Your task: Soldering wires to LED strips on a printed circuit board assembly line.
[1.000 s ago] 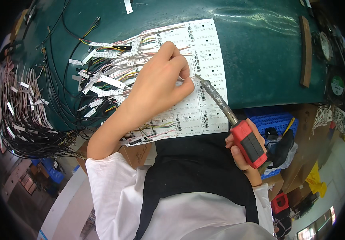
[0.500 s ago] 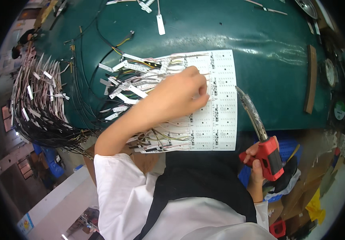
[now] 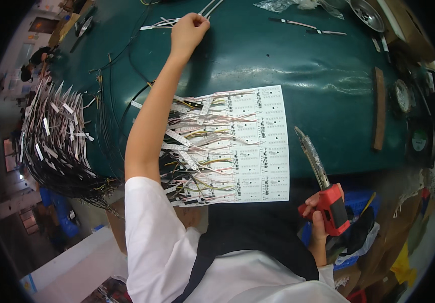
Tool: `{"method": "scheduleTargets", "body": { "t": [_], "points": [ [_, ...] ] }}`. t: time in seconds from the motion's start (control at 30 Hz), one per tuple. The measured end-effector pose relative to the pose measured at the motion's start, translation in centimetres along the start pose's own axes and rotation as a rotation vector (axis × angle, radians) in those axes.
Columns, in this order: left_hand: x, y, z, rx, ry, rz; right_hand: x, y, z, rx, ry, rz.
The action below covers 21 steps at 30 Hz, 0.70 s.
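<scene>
My left hand (image 3: 189, 33) reaches across to the far side of the bench, its fingers pinched on thin white wires (image 3: 211, 8) that run out beyond the fingertips. Several white strips (image 3: 159, 24) lie just left of that hand. In my right hand (image 3: 319, 218) is a red gun-shaped soldering iron (image 3: 334, 209), its metal barrel angled up and its tip just right of the white circuit board panel (image 3: 274, 166). Rows of small parts cover the panel. Many thin coloured wires with white tags (image 3: 179, 139) lie over its left part, partly behind my left forearm.
A large bundle of tagged wires (image 3: 56, 136) hangs over the bench's left end. Black cables (image 3: 107, 101) lie beside it. On the right are a brown wooden strip (image 3: 378, 108), a round metal dish (image 3: 366, 15) and a black fan-like frame (image 3: 419, 141). Two loose leads (image 3: 298, 23) lie far right.
My left hand has left the panel and moved to the far side of the bench, onto white wires. The right hand still holds the soldering iron beside the panel. The whole view has shifted slightly.
</scene>
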State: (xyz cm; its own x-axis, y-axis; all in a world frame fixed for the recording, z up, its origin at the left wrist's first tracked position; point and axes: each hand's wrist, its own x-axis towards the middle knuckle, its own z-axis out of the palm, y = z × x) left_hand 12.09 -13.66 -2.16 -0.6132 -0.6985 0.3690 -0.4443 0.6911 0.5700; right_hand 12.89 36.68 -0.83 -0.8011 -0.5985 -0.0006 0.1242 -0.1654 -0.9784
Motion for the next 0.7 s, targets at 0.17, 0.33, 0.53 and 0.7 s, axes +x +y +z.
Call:
{"method": "scheduleTargets", "body": {
  "t": [0.17, 0.33, 0.53, 0.7],
  "points": [
    [-4.8, 6.6, -4.3, -0.479, -0.275, -0.085, -0.2, -0.1, -0.2, 0.021, 0.01, 0.018],
    [-13.6, 12.1, -7.2, -0.585, -0.545, -0.14, -0.6, -1.1, -0.1, -0.02, -0.047, 0.037],
    [-21.2, 14.7, -6.7, -0.376, -0.611, -0.051, -2.3, -0.9, -0.4, -0.035, -0.178, 0.048],
    [-22.7, 14.1, -5.1, -0.264, -0.494, 0.056, -2.5, -0.8, -1.0, -0.19, -0.318, 0.038]
  ]
}}
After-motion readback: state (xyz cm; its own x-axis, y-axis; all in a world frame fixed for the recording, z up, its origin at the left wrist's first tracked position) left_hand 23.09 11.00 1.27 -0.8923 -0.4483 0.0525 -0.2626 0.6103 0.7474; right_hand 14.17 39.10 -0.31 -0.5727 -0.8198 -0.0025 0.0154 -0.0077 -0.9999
